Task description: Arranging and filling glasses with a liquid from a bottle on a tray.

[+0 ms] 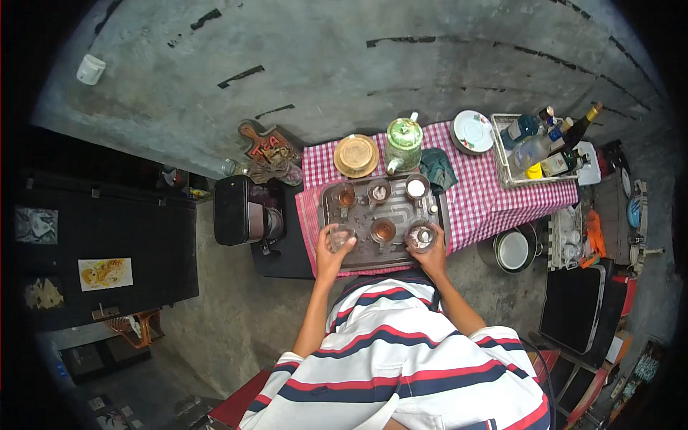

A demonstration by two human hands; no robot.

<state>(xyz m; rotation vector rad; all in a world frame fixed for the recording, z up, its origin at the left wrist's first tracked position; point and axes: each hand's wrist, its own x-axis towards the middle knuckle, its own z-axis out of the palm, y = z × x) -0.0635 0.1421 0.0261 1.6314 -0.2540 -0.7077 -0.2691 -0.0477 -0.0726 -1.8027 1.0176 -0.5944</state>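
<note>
My left hand [329,257] grips a clear glass cup [342,237] over the near left corner of a brown serving tray [360,259]. On the right, my right hand [433,259] is around another clear glass [421,236], whose contents are hard to make out. Between them stands a glass cup of brown liquid [383,230]. Along the tray's far side are a second cup with brown liquid [345,198], a glass with something pale inside [379,191] and a container of white contents [416,187]. Wet drops mark the tray.
Behind the tray are a wooden lidded bowl [355,155], a green teapot [404,142] and a dark cloth [438,169]. Stacked plates [472,132] and a bottle-filled basket [502,172] stand to the right. A black coffee machine [232,209] sits left; a pot [512,251] is below right.
</note>
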